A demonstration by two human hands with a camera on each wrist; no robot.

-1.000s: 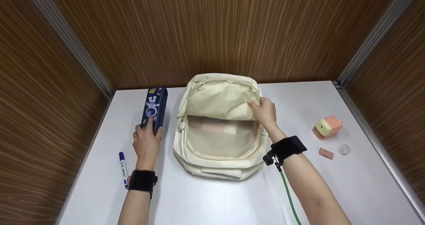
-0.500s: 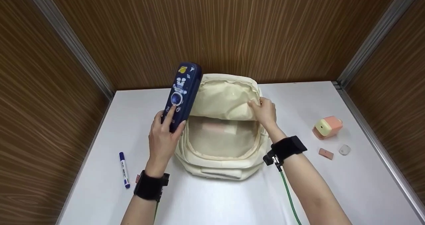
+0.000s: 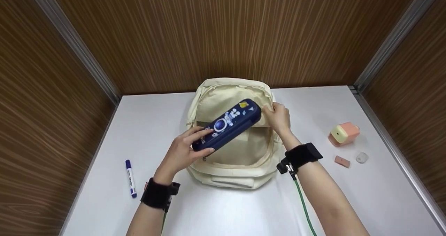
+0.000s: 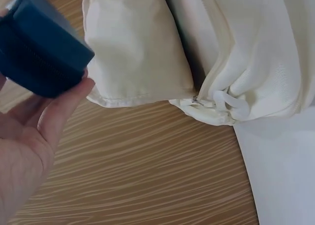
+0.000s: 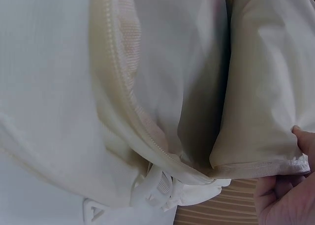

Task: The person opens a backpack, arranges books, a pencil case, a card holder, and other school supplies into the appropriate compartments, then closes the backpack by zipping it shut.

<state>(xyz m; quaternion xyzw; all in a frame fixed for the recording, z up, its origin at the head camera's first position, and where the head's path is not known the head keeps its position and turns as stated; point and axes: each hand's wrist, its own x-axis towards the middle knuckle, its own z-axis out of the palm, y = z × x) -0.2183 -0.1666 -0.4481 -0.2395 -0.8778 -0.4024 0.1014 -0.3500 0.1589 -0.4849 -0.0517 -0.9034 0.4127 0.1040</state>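
A navy pencil case (image 3: 230,123) with an astronaut print hangs tilted over the open cream backpack (image 3: 231,173). My left hand (image 3: 179,154) grips its lower end, thumb on one side and fingers on top. In the left wrist view the end of the pencil case (image 4: 44,48) stands above the bag's flap (image 4: 138,48). At the bag's right side my right hand (image 3: 277,119) pinches the edge of the raised flap, as the right wrist view shows with the flap (image 5: 268,87) between thumb and fingers. The case hides part of the bag's opening.
A blue-capped marker (image 3: 130,178) lies left of the bag on the white table (image 3: 223,211). To the right are a pink and yellow pencil sharpener (image 3: 343,134), a small pink block (image 3: 342,161) and a small clear item (image 3: 362,157). Wood-grain panels (image 3: 230,30) enclose the table.
My left hand has lifted the pencil case off the table and carried it right, over the bag, turning it toward the right. My right hand stays on the flap.
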